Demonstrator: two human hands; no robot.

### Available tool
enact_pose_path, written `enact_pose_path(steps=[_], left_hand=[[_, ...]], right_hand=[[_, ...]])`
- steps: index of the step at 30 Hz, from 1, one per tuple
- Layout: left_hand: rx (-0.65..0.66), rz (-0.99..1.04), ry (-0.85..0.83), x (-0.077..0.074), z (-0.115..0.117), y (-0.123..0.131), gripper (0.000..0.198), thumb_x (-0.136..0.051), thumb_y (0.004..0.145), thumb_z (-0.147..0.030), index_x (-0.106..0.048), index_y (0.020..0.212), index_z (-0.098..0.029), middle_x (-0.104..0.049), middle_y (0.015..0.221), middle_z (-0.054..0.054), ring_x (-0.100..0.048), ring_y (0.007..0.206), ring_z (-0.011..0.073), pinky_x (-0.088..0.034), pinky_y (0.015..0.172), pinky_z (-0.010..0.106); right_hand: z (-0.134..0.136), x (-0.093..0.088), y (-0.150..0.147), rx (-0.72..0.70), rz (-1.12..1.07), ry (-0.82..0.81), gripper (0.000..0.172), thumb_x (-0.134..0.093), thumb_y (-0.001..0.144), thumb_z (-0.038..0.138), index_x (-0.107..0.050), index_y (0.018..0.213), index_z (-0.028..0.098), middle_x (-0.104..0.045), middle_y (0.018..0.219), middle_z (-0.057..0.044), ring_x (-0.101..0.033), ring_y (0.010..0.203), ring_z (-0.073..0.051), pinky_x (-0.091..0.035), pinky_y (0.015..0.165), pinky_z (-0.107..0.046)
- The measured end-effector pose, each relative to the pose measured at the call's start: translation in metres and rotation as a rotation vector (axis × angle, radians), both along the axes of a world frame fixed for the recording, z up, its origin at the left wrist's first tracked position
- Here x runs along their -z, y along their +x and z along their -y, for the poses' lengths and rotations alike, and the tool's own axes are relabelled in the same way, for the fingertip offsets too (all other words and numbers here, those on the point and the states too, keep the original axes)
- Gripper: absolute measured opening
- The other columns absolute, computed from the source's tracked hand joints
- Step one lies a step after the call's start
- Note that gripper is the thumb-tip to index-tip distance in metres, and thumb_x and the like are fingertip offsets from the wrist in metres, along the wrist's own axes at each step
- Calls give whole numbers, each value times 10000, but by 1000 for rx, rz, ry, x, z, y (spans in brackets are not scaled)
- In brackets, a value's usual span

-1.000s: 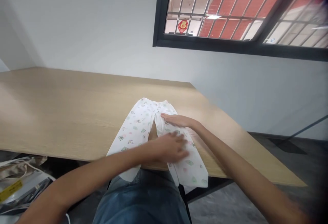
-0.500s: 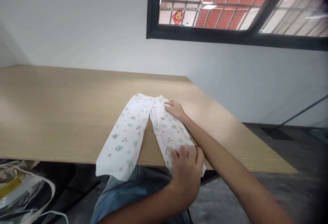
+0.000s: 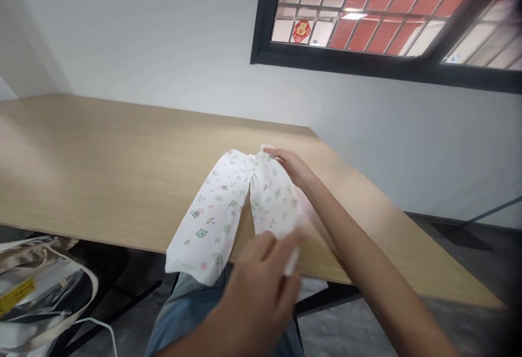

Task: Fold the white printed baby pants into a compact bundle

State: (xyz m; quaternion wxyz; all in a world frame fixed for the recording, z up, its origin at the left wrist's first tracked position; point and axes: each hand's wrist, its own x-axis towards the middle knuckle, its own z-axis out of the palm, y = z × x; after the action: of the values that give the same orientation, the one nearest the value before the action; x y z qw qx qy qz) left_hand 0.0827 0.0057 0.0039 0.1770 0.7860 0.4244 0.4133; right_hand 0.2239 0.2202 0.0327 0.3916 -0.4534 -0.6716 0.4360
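Note:
White baby pants (image 3: 212, 215) with a small animal print lie on the table, waist toward the wall, with the left leg hanging over the near edge. My right hand (image 3: 291, 164) pinches the waist at its right corner, where the cloth is bunched up. My left hand (image 3: 265, 281), smeared by motion, is closed on the lower end of the right leg. That leg is lifted and gathered inward, and the hand hides part of its hem.
The wooden table (image 3: 122, 161) stretches left and back to a white wall (image 3: 163, 47). A barred window (image 3: 367, 19) is at upper right. At lower left, a bag (image 3: 44, 291) with clear wrapping and a yellow label sits below the table edge.
My left hand has moved left and toward me, drawing the right leg inward. My right hand has shifted up to the waist corner, now raised and bunched. The view has turned slightly.

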Motion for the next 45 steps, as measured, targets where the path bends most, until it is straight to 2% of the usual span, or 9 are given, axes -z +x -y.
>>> enact_pose_path(steps=[3, 8, 14, 19, 23, 28, 37, 41, 45], left_hand=[[-310, 49, 51, -4, 12, -53, 323, -357, 891, -251, -487, 1185, -221, -625, 987, 38, -588, 786, 153, -487, 639, 243], [-605, -243, -133, 29, 12, -118, 325, -366, 884, -304, -556, 1148, -298, -643, 920, 30, -596, 755, 201, -474, 608, 315], [-827, -596, 84, 53, 11, -115, 293, -445, 839, -241, -673, 997, -333, -508, 1117, 137, -491, 924, 327, -384, 688, 516], [-581, -456, 135, 36, 11, -72, 274, -429, 830, -173, -657, 944, -274, -500, 1173, 112, -464, 1049, 293, -305, 847, 566], [-211, -556, 2, 8, -48, -57, 306, -341, 868, -139, -642, 838, -183, -520, 1202, 89, -470, 1095, 243, -308, 951, 506], [-22, -668, -36, 3, -113, -47, 388, -343, 888, -147, -451, 1260, -122, -438, 1341, 117, -338, 1265, 246, -243, 1037, 506], [-54, -644, 330, 61, 17, -60, 501, -371, 911, -361, -343, 1364, -149, -348, 1415, 47, -308, 1302, 231, -125, 1108, 456], [81, -792, 270, 47, 10, -94, 647, -477, 805, -189, -240, 1406, -214, -365, 1404, 48, -324, 1291, 269, -12, 1054, 613], [-86, -849, 230, 46, -18, -116, 785, -434, 733, 8, -221, 1392, -360, -349, 1417, 12, -306, 1291, 321, -62, 972, 713]], right_hand=[[0, -9, -37, -164, 69, 40, 377, -465, 826, 432, -619, 1032, 156, -592, 1095, -85, -545, 972, -220, -459, 766, -277], [-2, 9, -94, -260, 316, 25, 484, -478, 831, 322, -478, 1298, 195, -434, 1343, -65, -507, 1089, -245, -432, 896, -330], [-6, 33, -94, -340, 394, 42, 481, -533, 825, 268, -484, 1302, 217, -382, 1380, -4, -329, 1274, -212, -222, 1084, -317], [4, 16, -50, -293, 409, -18, 388, -460, 883, 346, -559, 1226, 194, -425, 1350, -35, -404, 1224, -241, -313, 1044, -376], [27, 5, -33, -333, 325, -59, 375, -392, 913, 390, -565, 1212, 244, -451, 1332, -4, -455, 1180, -236, -360, 1010, -373], [31, 22, -45, -469, 593, 145, 424, -262, 953, 380, -485, 1283, 235, -394, 1376, 12, -329, 1274, -200, -227, 1084, -371], [-26, 41, -65, -181, 886, 347, 420, -285, 919, 226, -409, 1291, 74, -364, 1369, -170, -257, 1288, -319, -170, 1049, -483], [8, 32, -55, -306, 886, 343, 325, -328, 931, 315, -557, 1105, 163, -567, 1153, -111, -506, 1076, -274, -374, 935, -397], [86, 30, -26, -487, 722, 466, 359, -337, 944, 409, -571, 1129, 211, -570, 1175, -73, -511, 1085, -232, -394, 941, -379]])
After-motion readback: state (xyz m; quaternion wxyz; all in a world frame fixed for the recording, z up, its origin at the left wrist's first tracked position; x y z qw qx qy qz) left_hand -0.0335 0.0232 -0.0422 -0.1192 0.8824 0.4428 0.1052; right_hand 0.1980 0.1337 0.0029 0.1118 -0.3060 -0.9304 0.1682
